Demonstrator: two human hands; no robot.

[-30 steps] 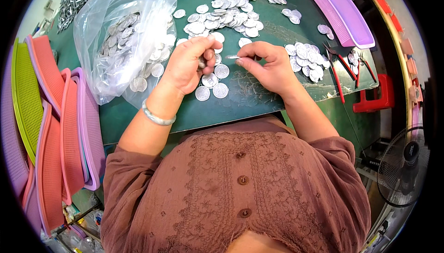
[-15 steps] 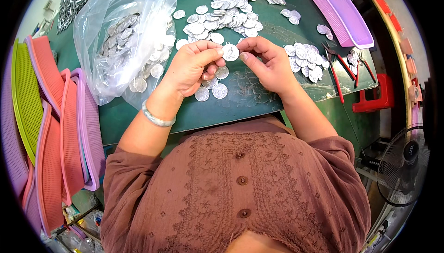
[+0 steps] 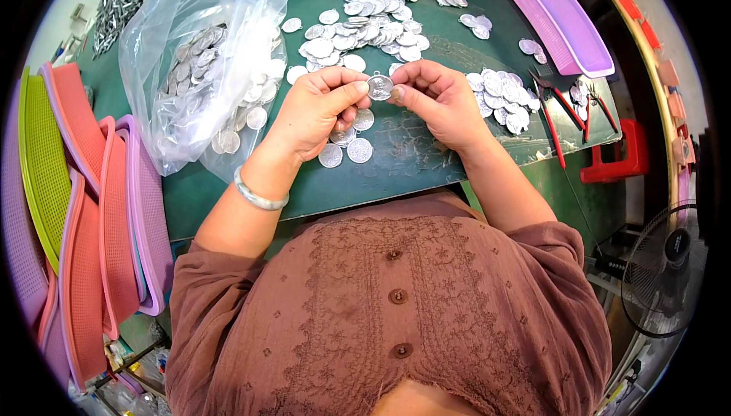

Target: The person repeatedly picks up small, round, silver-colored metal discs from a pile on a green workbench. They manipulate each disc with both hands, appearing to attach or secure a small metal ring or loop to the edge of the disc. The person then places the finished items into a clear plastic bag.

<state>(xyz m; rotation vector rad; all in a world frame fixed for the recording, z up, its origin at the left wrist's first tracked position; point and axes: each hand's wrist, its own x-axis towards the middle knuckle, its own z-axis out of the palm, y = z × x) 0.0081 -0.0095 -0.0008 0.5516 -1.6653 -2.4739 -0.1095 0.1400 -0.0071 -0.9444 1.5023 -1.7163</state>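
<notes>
Between my two hands, over the near part of the green table (image 3: 304,188), is a round silver medal (image 3: 380,88) with a small loop on top and a raised figure on its face. My left hand (image 3: 324,108) pinches its left edge between thumb and fingers. On the opposite edge, my right hand (image 3: 440,104) closes its thumb and forefinger. Several loose medals (image 3: 359,150) lie just below my left hand. To the right of my right hand sits a heap of medals (image 3: 502,100). A larger pile of medals (image 3: 373,28) spreads beyond both hands.
A clear plastic bag (image 3: 183,104) with medals inside stands at left, near a pile of small metal parts (image 3: 129,1). Colourful plastic baskets (image 3: 99,210) are stacked at far left. A purple basket (image 3: 560,20) and red-handled pliers (image 3: 556,104) lie at right, above a red stool (image 3: 628,153).
The medal has tilted between my fingers, so its face looks darker and flatter than before. Both hands keep nearly the same place and grip.
</notes>
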